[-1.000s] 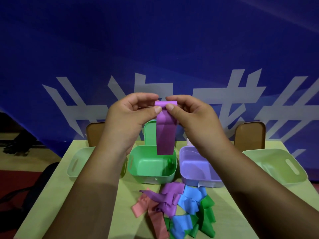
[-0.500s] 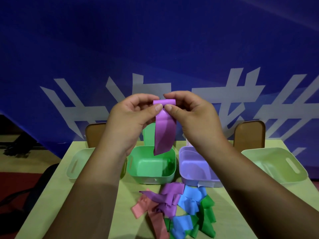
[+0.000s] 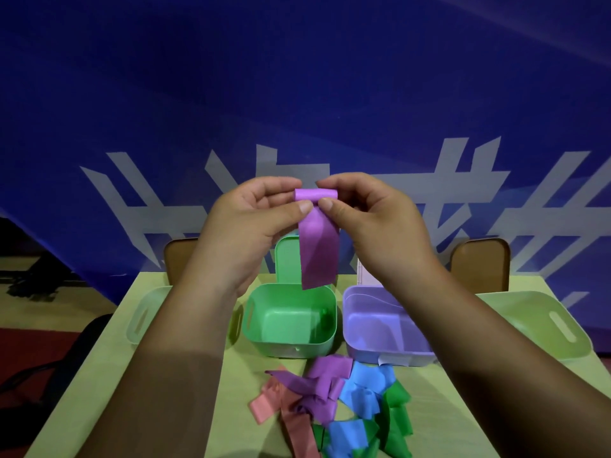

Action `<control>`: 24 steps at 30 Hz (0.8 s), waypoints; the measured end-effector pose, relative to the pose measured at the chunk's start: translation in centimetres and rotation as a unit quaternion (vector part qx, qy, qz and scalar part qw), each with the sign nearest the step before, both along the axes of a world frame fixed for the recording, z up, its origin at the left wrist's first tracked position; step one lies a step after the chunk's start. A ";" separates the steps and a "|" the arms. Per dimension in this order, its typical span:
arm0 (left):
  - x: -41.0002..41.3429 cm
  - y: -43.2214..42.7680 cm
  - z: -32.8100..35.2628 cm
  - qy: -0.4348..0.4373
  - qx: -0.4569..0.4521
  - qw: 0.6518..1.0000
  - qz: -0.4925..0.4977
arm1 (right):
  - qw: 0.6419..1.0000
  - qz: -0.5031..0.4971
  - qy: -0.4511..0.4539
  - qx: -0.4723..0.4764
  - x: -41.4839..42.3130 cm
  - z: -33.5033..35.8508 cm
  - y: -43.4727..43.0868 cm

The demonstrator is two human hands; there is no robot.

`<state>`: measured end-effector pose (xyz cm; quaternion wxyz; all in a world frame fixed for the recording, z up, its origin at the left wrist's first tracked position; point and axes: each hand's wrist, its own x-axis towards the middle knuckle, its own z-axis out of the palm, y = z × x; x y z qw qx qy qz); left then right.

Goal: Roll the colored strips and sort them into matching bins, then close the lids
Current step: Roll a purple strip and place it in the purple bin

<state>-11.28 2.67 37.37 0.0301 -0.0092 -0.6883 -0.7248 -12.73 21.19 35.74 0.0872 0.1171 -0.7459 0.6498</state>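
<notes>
Now L hand (image 3: 244,219) & R hand (image 3: 373,216) pinch purple strip (image 3: 319,249) at rolled top edge, tail hanging free.

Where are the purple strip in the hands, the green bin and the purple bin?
purple strip (image 3: 319,252), head view, on its hanging flat part.
green bin (image 3: 287,350), head view, on its near outer wall.
purple bin (image 3: 373,328), head view, on its bare inner floor.

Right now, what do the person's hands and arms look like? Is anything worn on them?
The left hand and right hand are bare, with no gloves or rings showing. Both forearms are uncovered to the picture's edge: no sleeve, watch or bracelet.
</notes>
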 end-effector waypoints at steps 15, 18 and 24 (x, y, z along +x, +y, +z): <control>-0.5 1.3 -0.3 0.006 -0.025 1.000 0.014 | 0.999 0.003 -0.003 0.045 -0.8 0.5 1.4; -0.6 1.1 0.2 0.012 -0.061 0.998 0.005 | 0.998 0.026 -0.060 0.002 -1.3 0.7 1.7; -0.7 1.4 0.5 0.032 -0.112 0.993 0.008 | 0.996 0.049 -0.075 0.008 -1.4 1.6 3.0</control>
